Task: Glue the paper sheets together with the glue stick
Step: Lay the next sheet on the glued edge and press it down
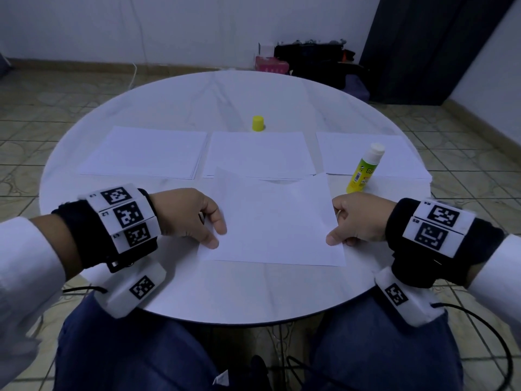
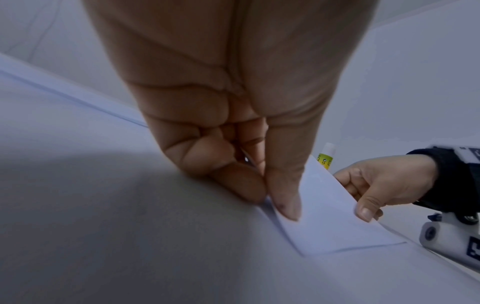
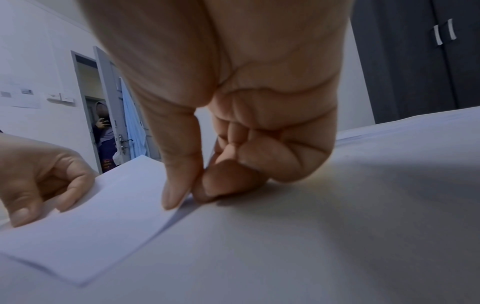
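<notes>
Sheet (image 1: 275,221) of white paper lies near the front of the round table (image 1: 174,100) — left hand (image 1: 187,214) pinches its left edge between thumb and curled fingers, right hand (image 1: 362,218) pinches its right edge likewise. Glue stick (image 1: 365,167) stands uncapped behind the right hand; yellow cap (image 1: 258,123) stands farther back.

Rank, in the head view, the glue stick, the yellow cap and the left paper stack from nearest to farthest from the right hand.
1. Glue stick, standing just beyond the right hand.
2. Yellow cap, far middle of the table.
3. Left paper stack, across on the left side.
</notes>
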{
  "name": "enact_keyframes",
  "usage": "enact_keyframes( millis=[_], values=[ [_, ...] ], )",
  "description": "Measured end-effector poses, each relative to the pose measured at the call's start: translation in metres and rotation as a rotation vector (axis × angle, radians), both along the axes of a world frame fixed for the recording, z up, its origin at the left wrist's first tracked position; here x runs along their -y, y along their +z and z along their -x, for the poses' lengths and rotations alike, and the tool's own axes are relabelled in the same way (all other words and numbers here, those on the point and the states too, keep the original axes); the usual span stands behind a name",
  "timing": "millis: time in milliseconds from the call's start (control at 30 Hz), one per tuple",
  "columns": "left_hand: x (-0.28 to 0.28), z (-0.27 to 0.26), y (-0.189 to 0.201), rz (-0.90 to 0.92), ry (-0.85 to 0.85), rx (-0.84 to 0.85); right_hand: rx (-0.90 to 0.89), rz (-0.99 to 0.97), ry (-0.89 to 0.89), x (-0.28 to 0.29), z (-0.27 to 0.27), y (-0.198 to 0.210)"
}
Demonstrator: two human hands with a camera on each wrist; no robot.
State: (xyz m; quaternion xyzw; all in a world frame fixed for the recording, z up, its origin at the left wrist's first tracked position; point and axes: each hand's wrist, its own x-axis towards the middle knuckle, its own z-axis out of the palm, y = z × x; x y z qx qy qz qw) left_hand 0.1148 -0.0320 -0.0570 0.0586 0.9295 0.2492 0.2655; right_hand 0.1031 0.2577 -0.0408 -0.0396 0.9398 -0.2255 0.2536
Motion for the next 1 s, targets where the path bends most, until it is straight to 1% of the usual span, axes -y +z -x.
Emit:
enact_keyframes(
  millis=[1000],
  values=[
    [-0.0005, 0.001, -0.0001, 0.044, -0.02, -0.024, -0.002, -0.038, 0.014, -0.0008, 0.001, -0.002]
  ],
)
